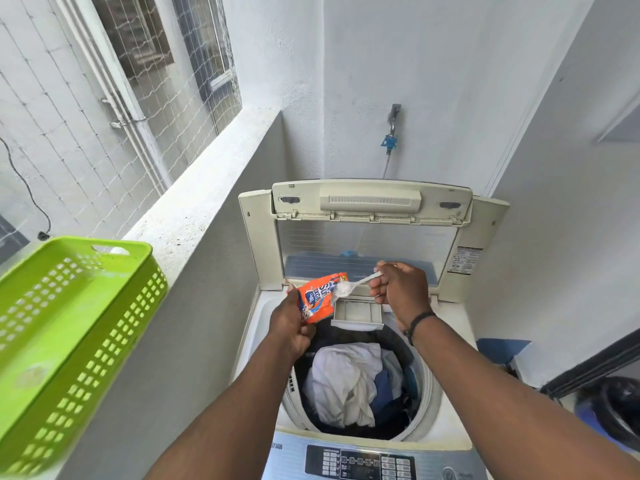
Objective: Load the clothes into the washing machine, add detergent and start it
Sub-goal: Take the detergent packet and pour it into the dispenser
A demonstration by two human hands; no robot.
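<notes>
Over drawer [357, 311] | right hand [398, 285]: spoon [349, 285] (powder, seemingly) | left hand [290, 327]: packet [320, 296]

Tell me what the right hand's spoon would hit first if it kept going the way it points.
Probably the orange detergent packet, held by the left hand; the spoon in the right hand points at its mouth, though depth is unclear.

A lime-green perforated basket [69, 341] sits on a speckled concrete ledge [194, 209] at the left. Behind the ledge, white netting [86, 133] covers an opening, with a window [166, 46] beyond it. On the back wall a tap [394, 116] carries a blue connector [389, 142] and a thin hose [386, 166] hanging down.
</notes>
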